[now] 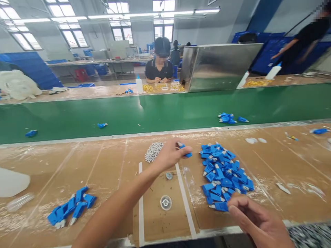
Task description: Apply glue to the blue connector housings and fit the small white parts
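Fingers (184, 151) of the left hand (169, 155) pinch one blue connector (188, 154); right hand (254, 220), loosely curled and holding nothing, touches the blue pile (224, 172). Best to keep the grip firm.

My left hand (169, 155) is extended over the cardboard-covered bench (108, 172), fingers closed on one blue plastic part (186, 154). Just left of it lies a small heap of white pieces (153, 151). My right hand (256, 222) is low at the near edge, fingertips touching the near end of the large pile of blue parts (223, 175); whether it grips one cannot be determined. A smaller group of blue parts (71, 206) lies at near left. A clear round cap (166, 202) sits between two white tape strips. Beyond the bench runs a green conveyor belt (155, 113) carrying scattered blue parts. A seated person (159, 67) works opposite.
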Demonstrator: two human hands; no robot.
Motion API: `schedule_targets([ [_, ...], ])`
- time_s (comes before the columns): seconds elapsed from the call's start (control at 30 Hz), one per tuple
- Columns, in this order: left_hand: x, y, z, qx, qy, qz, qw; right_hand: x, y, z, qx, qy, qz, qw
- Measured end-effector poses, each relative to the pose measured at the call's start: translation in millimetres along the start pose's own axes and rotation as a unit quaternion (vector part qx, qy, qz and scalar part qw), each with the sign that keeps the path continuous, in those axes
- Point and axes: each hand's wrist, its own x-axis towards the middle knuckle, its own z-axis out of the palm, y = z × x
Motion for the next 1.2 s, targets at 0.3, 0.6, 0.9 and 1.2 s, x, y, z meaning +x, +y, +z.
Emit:
schedule_targets([
  [0.3,-117,-50,-36.4,-0.422,0.088,-0.157,0.889,26,-23,96,-0.021,-0.114,0.001,0.993],
  [0.6,-154,-89,-10.4,-0.507,0.098,-0.226,0.826,34,-23,127,-0.016,-0.150,0.022,0.988],
  [0.9,-156,-92,-8.9,-0.538,0.088,-0.222,0.809,23,-30,127,-0.126,-0.148,-0.131,0.972],
  [1.2,-163,-82,-5.9,-0.573,0.030,-0.239,0.784,30,-35,108,0.002,-0.113,-0.042,0.993],
])
